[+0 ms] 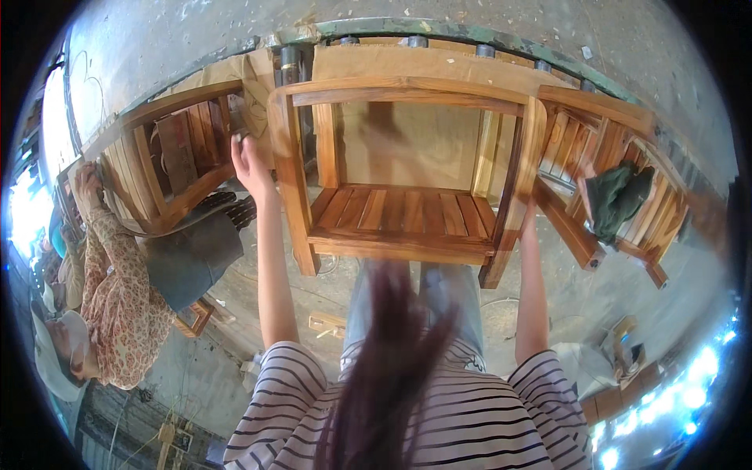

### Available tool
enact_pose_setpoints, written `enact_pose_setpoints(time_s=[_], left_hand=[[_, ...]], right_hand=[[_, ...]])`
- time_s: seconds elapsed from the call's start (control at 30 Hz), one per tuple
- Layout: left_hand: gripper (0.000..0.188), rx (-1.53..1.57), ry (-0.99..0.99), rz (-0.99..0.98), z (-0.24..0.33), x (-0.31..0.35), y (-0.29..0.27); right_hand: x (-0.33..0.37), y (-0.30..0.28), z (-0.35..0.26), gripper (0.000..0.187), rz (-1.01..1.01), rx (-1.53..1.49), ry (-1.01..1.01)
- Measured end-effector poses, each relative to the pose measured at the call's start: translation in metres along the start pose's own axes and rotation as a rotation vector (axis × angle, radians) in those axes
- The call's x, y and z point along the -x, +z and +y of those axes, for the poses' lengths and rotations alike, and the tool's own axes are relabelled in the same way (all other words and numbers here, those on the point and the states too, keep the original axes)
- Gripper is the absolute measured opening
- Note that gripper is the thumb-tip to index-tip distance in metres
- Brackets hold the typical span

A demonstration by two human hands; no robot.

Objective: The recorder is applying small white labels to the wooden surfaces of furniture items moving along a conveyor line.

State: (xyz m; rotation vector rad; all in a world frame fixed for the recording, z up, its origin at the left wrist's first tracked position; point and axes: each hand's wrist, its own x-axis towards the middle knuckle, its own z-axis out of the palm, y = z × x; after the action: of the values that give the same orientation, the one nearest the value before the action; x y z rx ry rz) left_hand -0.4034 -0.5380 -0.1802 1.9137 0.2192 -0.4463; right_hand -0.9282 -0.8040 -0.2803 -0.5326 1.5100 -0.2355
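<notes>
A small slatted wooden bench (403,244) of reddish-brown wood stands right in front of me, with its open frame facing up and its slats low between the side frames. To the left of it, my left hand (253,168) is raised with its fingers stretched out, apart from the bench's left side frame. My right hand (529,221) is up against the right side frame. Its fingers are hidden behind the wood, so whether they grip it cannot be seen.
On the left, a person's hand (88,180) in a patterned sleeve rests by another wooden piece (143,168). At the right, further slatted wooden furniture (576,227) carries a dark green cloth (615,202). Brown cardboard (392,66) lines a green metal rail (462,33) behind.
</notes>
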Motion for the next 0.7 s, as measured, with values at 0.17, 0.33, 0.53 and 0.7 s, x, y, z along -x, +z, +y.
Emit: enact_pose_setpoints(time_s=[0.17,0.33,0.53,0.7], left_hand=[[0.02,-0.267,0.508,-0.109,0.071,0.043,0.108],[0.017,-0.486,0.782,-0.304,0.067,0.042,0.158],[0.015,-0.592,0.949,-0.339,0.043,0.044,0.209],[0.018,-0.555,0.946,-0.324,0.038,0.044,0.205]], right_hand=[[0.0,-0.076,0.034,0.028,-0.017,0.481,-0.331],[0.074,-0.065,0.049,0.024,0.064,0.52,-0.12],[0.128,-0.075,0.057,0.019,0.289,0.416,-0.052],[0.177,-0.045,0.025,0.021,0.352,0.271,-0.361]])
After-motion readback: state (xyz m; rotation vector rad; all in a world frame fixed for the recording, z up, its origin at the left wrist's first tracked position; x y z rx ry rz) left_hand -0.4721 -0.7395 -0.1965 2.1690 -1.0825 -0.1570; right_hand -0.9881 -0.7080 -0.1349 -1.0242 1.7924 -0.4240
